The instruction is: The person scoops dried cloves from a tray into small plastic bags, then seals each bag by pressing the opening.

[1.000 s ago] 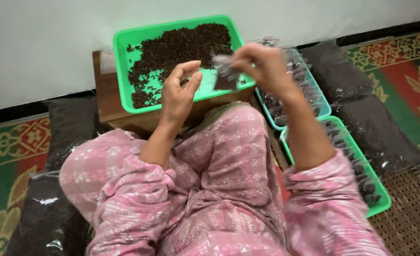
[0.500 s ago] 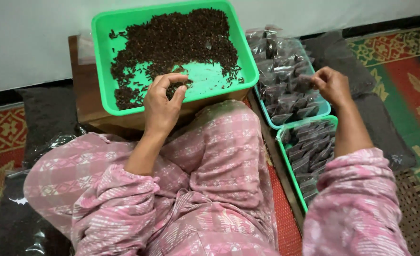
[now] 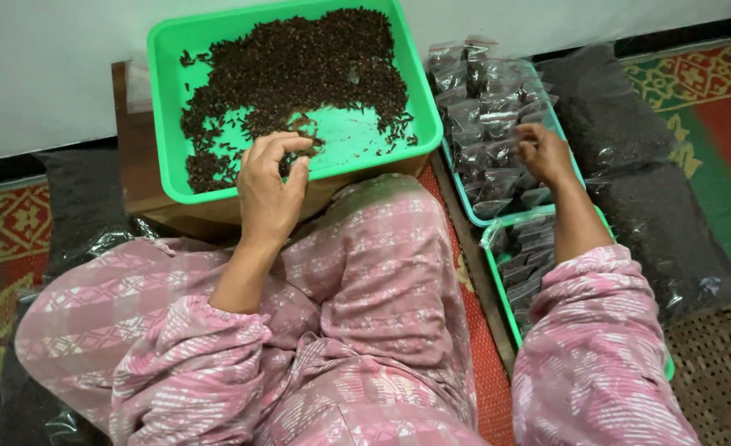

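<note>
I am seeing my left hand (image 3: pixel 268 192) hovering at the near edge of the green tray (image 3: pixel 164 107), upper centre, fingers pinching together over the loose dark cloves (image 3: pixel 299 66). My right hand (image 3: pixel 543 153) is resting curled on the small clear packets (image 3: pixel 485 116) filling the pale blue tray (image 3: pixel 458 192), upper right; whether it is gripping one I cannot tell

A home floor used for packing: a patterned red-and-green carpet (image 3: pixel 712 99) against a plain white wall (image 3: pixel 43 74), a green tray of dark spice (image 3: pixel 287 66), and baskets of small filled packets (image 3: pixel 489 107).
</note>
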